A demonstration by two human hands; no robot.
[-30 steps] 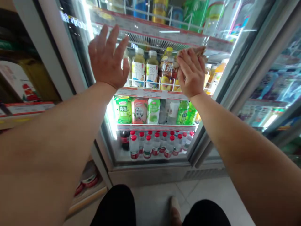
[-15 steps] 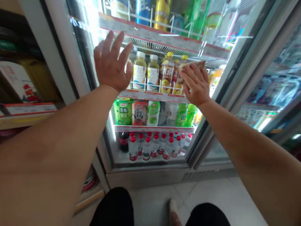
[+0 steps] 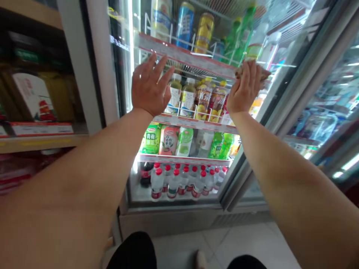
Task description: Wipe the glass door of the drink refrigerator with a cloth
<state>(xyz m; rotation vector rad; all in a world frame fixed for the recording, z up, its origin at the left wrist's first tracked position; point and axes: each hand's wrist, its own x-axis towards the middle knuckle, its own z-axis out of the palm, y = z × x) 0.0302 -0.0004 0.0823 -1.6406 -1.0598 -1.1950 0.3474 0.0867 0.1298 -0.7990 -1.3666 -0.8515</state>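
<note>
A glass cooler door (image 3: 174,204) stands in front of me, with drinks visible through it. My left hand (image 3: 151,87) has its fingers spread, palm toward the glass; it appears to rest on the pane, left of the tea bottles (image 3: 187,98). Under the fingers of my right hand (image 3: 244,89) is a crumpled brownish cloth (image 3: 263,74), held against the upper right of the glass. Part of the cloth is covered by the fingers, and its edge sticks out on the right.
Behind the glass are cans (image 3: 185,25), green bottles (image 3: 245,33), cartons (image 3: 168,140) and red-capped water bottles (image 3: 174,183). A shelf with large bottles (image 3: 33,95) borders the left. Another cooler door (image 3: 316,108) adjoins on the right. My knees (image 3: 134,252) are below, over the tiled floor.
My right hand has moved up and to the right with the cloth. My left hand sits farther right and slightly lower in view. The camera view has shifted, showing more of the top shelf.
</note>
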